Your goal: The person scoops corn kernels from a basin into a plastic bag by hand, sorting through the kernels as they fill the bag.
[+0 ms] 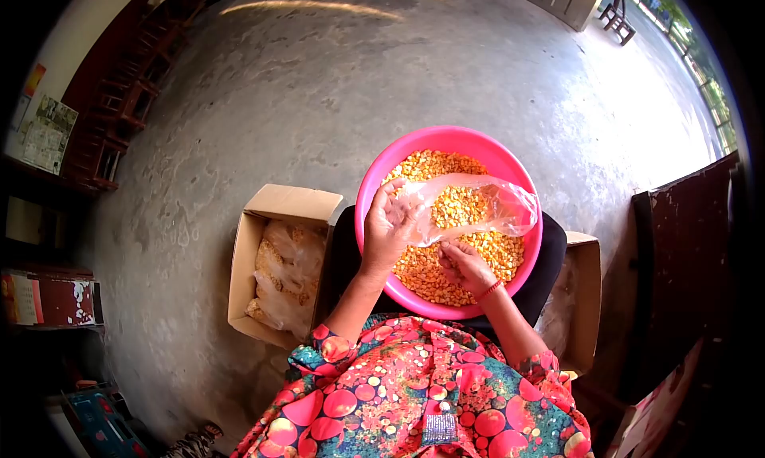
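Observation:
A pink basin [529, 176] rests on my lap, holding loose yellow corn kernels [434, 165]. Over the kernels spreads a clear plastic bag [514, 211], its thin film stretched toward the basin's right side. At the left, my left hand [386, 229] grips the bag's edge between thumb and fingers. My right hand [468, 268] is closed in a pinch on the bag's near edge, low over the kernels. Kernels show through and around the film.
An open cardboard box [288, 201] on my left contains clear bags of corn [285, 271]. Another cardboard box [587, 303] with plastic inside stands on my right. Wooden chairs [119, 111] line the left wall, and a dark red wooden piece [687, 259] stands at the right.

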### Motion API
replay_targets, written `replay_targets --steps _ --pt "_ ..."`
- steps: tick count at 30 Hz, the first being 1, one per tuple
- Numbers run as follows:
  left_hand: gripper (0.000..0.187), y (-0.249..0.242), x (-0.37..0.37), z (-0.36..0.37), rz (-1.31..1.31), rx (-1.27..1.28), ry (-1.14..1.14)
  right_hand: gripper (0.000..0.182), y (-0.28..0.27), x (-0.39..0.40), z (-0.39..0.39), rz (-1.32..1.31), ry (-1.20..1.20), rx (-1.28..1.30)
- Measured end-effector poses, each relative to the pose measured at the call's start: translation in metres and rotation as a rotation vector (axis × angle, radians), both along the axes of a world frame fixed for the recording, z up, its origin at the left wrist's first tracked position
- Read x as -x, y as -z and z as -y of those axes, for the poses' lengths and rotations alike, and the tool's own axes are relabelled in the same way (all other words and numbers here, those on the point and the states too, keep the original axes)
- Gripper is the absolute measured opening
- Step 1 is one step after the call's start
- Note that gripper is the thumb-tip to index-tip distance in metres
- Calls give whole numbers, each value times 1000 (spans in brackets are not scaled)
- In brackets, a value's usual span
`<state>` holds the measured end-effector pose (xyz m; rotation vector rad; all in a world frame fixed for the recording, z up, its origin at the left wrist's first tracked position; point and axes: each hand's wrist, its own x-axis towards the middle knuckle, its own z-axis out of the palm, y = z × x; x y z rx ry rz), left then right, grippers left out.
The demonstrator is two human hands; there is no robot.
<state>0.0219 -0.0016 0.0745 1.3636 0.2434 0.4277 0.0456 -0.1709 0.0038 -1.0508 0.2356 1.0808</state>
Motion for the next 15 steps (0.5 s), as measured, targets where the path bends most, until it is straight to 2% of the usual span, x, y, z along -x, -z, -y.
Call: replay_targets --steps 2,4,5,7,8,9,10,11,15 --pt "39 4 -1 1 52 -78 -62 19 2 -1 3 5 -54 -42" --pt "42 24 -1 -2 -38 -341 -61 21 0 -1 3 -9 -62 -78" --pt "42 36 -2 -5 -36 -342 -63 21 -2 -2 4 -7 -64 -79" --pt "38 42 -4 -8 -137 -307 110 22 -9 -2 8 -50 -131 -145" --pt "31 45 -3 -4 -96 -274 60 22 -14 -3 10 -48 -132 -143" --pt "31 37 -2 0 -94 -272 60 23 -22 -4 12 -68 -165 -195" --pt "28 31 -1 3 -112 -135 62 24 -28 -4 15 -90 -198 -247" --pt "26 29 1 4 -129 2 65 25 -32 -7 17 -73 -157 -252" --pt "20 47 1 2 -114 -95 3 22 -54 -30 10 86 95 -278"
